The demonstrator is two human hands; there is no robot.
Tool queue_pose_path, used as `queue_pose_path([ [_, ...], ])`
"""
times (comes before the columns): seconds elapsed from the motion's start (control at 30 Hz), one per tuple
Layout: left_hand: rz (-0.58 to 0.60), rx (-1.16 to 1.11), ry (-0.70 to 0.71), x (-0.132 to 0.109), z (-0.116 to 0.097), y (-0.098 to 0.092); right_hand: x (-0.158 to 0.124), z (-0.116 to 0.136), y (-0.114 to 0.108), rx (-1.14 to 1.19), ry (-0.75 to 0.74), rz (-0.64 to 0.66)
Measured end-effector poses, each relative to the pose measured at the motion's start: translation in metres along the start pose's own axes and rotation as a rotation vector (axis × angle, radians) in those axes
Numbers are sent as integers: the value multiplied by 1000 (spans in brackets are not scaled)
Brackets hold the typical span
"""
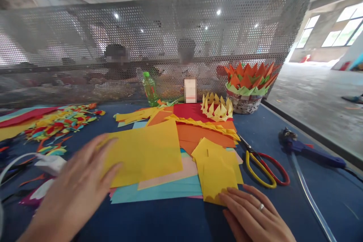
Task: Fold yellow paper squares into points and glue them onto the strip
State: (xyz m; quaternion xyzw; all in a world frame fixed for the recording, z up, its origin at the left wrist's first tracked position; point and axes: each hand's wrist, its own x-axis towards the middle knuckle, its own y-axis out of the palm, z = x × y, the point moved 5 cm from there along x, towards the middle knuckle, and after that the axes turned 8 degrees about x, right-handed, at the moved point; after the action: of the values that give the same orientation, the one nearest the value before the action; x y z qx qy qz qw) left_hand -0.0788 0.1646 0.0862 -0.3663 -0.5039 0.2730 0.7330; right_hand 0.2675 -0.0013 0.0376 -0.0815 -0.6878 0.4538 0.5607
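Note:
My left hand (82, 181), slightly blurred, grips the left end of a large yellow sheet of paper (147, 155) between thumb and fingers. That sheet lies over pink and light blue sheets (159, 191). My right hand (255, 213), with a ring on one finger, rests nearly flat, fingertips on the lower right corner of a small stack of yellow paper pieces (218, 177). Scissors (262, 170) with one yellow and one red handle lie beyond that hand, to the right of the stack.
A glue gun (314, 151) lies at the right, a clear tube near it. Behind the papers stand a yellow folded-paper ring (217, 107), a basket (246, 102) with orange paper points and a green bottle (149, 89). Paper scraps (62, 123) are heaped left. Perforated metal screen (159, 38) closes the back.

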Motion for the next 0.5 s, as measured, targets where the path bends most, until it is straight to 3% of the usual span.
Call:
queue_pose_path([
  [0.1,79,-341,216,5,-76,-23,0,0,-2,-31,5,-28],
  [0.2,421,-634,349,21,-149,-23,-1,0,-2,-45,6,-30],
  [0.23,439,-653,359,30,-166,-22,-2,0,-2,-47,10,-39],
  [0.37,464,-652,367,60,-207,0,-6,-4,-3,-33,57,-112],
  [0.5,541,-645,343,62,-213,18,-10,-3,-1,-4,73,-133],
])
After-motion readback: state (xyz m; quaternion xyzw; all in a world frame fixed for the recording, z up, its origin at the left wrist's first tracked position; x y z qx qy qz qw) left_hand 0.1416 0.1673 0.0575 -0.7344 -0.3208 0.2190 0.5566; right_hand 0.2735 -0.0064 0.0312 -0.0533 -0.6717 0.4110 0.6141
